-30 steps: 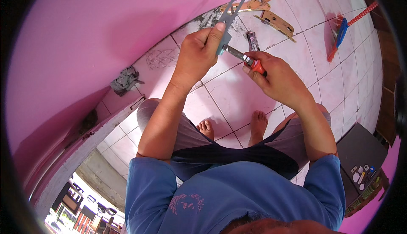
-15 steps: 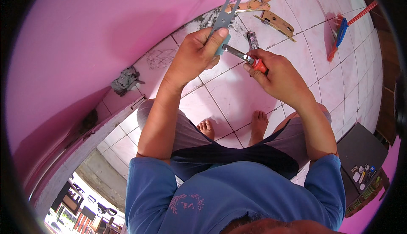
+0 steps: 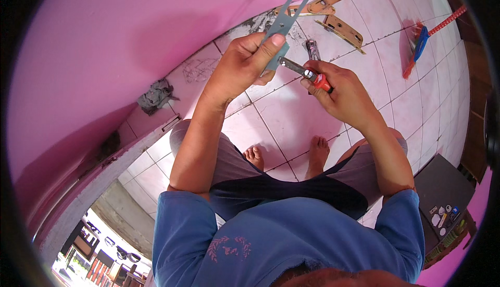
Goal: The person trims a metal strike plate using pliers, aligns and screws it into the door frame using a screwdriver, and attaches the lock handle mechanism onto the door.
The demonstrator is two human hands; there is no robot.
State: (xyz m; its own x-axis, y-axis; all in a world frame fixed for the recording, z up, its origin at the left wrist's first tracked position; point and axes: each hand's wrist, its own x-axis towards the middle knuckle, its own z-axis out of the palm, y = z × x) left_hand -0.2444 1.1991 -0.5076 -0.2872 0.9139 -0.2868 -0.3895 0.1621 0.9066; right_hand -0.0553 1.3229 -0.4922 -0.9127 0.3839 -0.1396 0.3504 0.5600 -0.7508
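My left hand [image 3: 247,63] grips a long grey metal strike plate [image 3: 284,23] with cut-out slots, thumb flat on its face. The plate tilts up and to the right, its lower part partly hidden by the fingers. In my right hand [image 3: 341,90] is a red-handled tool [image 3: 323,83] with a narrow flat metal blade [image 3: 292,66]. Its blade points left, the tip at the plate's lower edge; whether it touches cannot be told. Beyond the hands, a brass-coloured mortise lock [image 3: 342,31] and tan door-handle plates [image 3: 328,3] lie on the floor.
A shiny metal tool [image 3: 312,50], partly hidden by my right hand, lies on the tiles. Far right stands a broom [image 3: 421,42] with blue head and red bristles. A grey crumpled rag [image 3: 155,97] rests by the pink wall [image 3: 130,37]. A dark case [image 3: 442,193] sits at lower right.
My left hand has shifted slightly right with the strike plate, which leans further right. The red-handled tool has moved a little right and down along with it.
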